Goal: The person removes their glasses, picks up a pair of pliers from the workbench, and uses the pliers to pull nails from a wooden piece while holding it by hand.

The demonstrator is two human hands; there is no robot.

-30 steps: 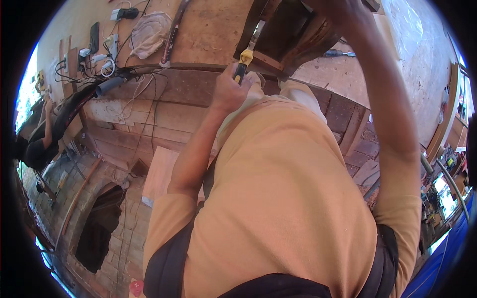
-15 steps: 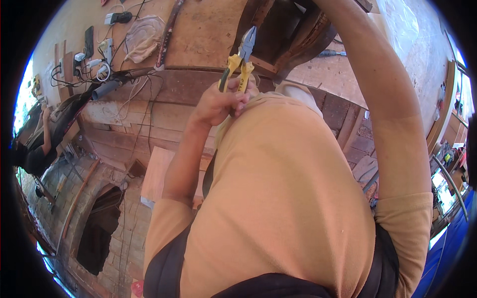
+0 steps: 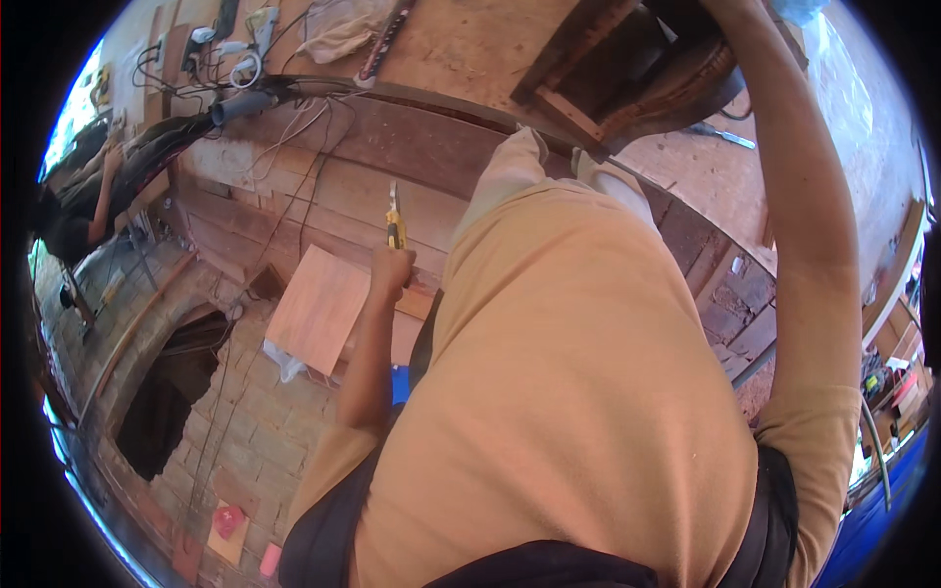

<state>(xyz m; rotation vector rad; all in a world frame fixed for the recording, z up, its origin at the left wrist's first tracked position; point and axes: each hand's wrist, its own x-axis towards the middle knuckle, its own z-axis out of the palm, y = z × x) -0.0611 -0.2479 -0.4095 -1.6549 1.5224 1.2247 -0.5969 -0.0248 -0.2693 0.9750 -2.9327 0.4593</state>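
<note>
My left hand is closed around the handles of a pair of yellow-and-black pliers, whose metal jaws point away from me. I hold them low at my left side, beside a light wooden board. My right forearm stretches up past the top edge, so the right hand is out of the picture. Beside that forearm lies a dark wooden frame with a curved edge, on the wooden work surface. A screwdriver-like tool rests partly behind the frame.
At the upper left are power strips and plugs, tangled cables, a crumpled cloth and a grey pipe. A jagged dark hole opens in the tiled floor. Another person's arm shows at far left.
My left hand has carried the pliers from in front of my body down to my left side. The view has shifted, and the dark frame appears farther right. My right hand has left the picture's reach throughout.
</note>
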